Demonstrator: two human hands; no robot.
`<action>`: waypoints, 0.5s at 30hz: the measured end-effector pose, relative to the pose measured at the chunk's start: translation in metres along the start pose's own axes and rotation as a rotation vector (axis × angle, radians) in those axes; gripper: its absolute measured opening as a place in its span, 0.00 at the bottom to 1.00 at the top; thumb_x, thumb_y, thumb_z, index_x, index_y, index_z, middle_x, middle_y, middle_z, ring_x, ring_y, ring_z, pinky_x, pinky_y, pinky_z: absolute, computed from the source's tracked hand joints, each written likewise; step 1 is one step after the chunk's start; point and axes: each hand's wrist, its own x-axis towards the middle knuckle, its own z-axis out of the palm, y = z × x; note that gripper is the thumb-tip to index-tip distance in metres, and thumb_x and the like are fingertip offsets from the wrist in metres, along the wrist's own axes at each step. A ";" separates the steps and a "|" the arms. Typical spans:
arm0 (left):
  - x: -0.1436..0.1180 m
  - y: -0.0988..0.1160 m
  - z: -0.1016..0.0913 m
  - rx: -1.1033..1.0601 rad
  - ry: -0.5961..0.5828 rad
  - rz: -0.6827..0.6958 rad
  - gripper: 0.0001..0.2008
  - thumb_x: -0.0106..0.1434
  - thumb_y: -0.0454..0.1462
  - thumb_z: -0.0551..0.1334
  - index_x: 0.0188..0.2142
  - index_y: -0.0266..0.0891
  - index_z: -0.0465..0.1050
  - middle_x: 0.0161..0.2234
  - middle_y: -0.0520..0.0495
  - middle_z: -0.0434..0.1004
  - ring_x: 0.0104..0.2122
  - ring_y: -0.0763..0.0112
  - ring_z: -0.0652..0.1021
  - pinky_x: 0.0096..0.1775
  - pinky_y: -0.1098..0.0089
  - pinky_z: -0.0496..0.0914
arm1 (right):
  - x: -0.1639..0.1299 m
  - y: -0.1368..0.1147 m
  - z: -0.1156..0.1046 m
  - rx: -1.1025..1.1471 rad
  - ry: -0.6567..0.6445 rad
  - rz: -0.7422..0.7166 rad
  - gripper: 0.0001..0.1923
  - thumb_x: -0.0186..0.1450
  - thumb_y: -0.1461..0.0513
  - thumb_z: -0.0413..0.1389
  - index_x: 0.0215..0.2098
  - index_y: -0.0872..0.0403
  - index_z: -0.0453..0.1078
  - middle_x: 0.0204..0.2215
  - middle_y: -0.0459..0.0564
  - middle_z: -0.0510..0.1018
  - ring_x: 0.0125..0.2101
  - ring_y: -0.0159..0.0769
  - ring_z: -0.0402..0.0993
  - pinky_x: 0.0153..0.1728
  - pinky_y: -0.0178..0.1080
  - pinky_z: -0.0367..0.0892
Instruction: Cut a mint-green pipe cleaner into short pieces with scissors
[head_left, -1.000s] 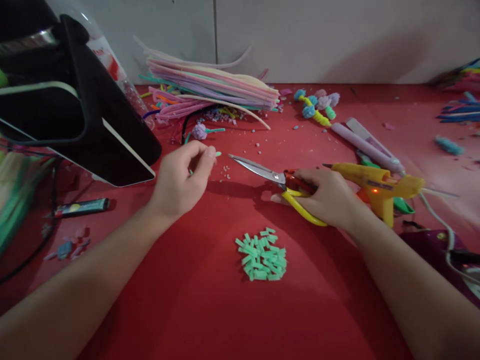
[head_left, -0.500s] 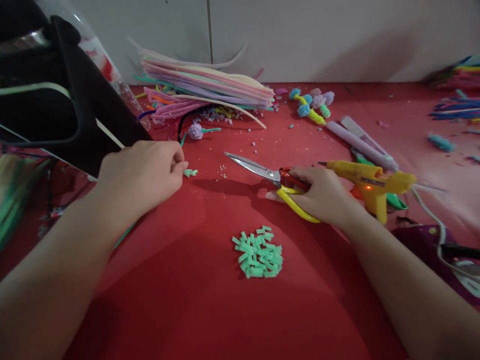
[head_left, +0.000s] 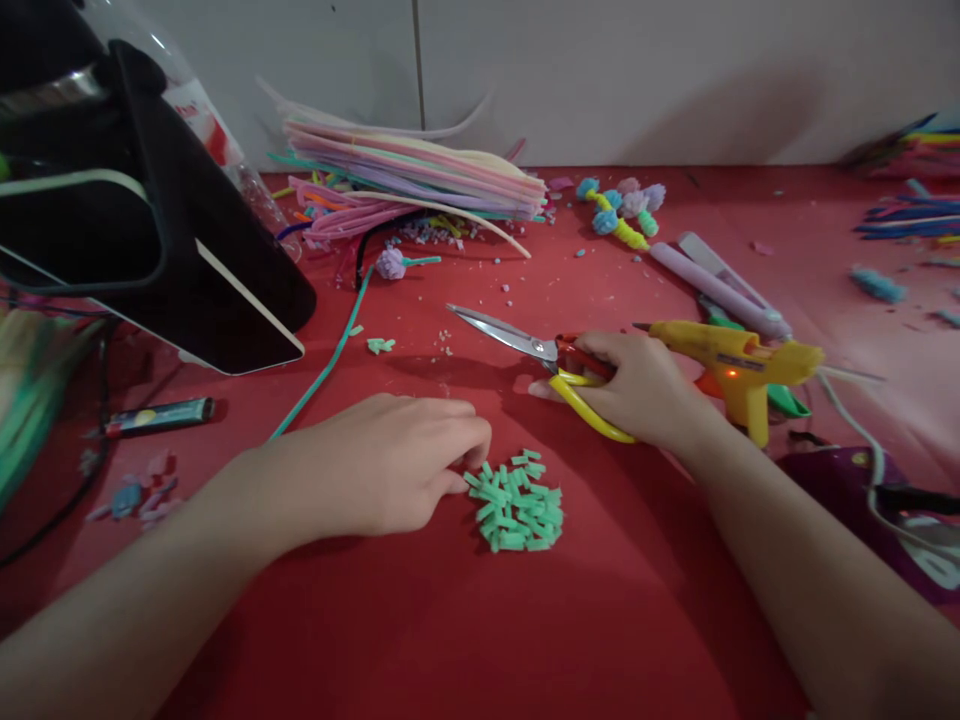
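Head view: our left hand (head_left: 397, 465) lies palm down, fingers curled loosely, tips touching the pile of green bits (head_left: 516, 500). Our right hand (head_left: 637, 388) grips the scissors (head_left: 540, 365), blades pointing left beyond its fingers.

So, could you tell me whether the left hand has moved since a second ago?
Yes. The left hand has come nearer, away from the black stand, to the pile of green pieces.
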 end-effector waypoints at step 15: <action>-0.003 -0.003 -0.011 -0.100 0.079 -0.005 0.06 0.68 0.34 0.56 0.35 0.43 0.69 0.37 0.53 0.76 0.34 0.72 0.74 0.35 0.69 0.63 | 0.001 0.002 0.000 0.000 -0.025 -0.006 0.32 0.51 0.34 0.60 0.23 0.52 0.59 0.18 0.41 0.59 0.22 0.29 0.52 0.23 0.36 0.48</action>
